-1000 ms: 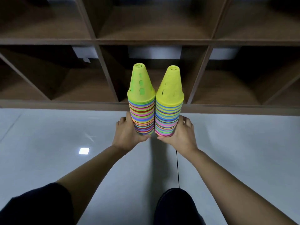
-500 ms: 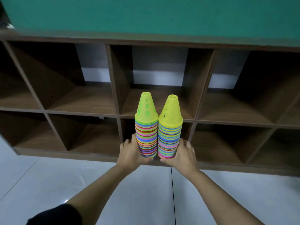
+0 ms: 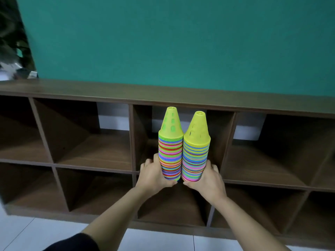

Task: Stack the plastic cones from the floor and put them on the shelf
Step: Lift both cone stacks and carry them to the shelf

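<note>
- The left hand [image 3: 154, 175] grips the bottom of the left cone stack [image 3: 170, 151] from its 9 o'clock side, with the thumb curled under the lowest rim.
- The right hand [image 3: 208, 180] grips the bottom of the right cone stack [image 3: 195, 154] from its 3 o'clock side in the same way.
- Both stacks stand upright and touch side by side. Each is a column of many-coloured rims capped by a yellow-green cone.
- They are in front of the upper middle compartment of the brown shelf [image 3: 163, 93]. Whether their bases rest on its board cannot be told.
- A green wall [image 3: 181, 42] fills 12 o'clock, and pale floor [image 3: 36, 232] lies at 6 o'clock.
</note>
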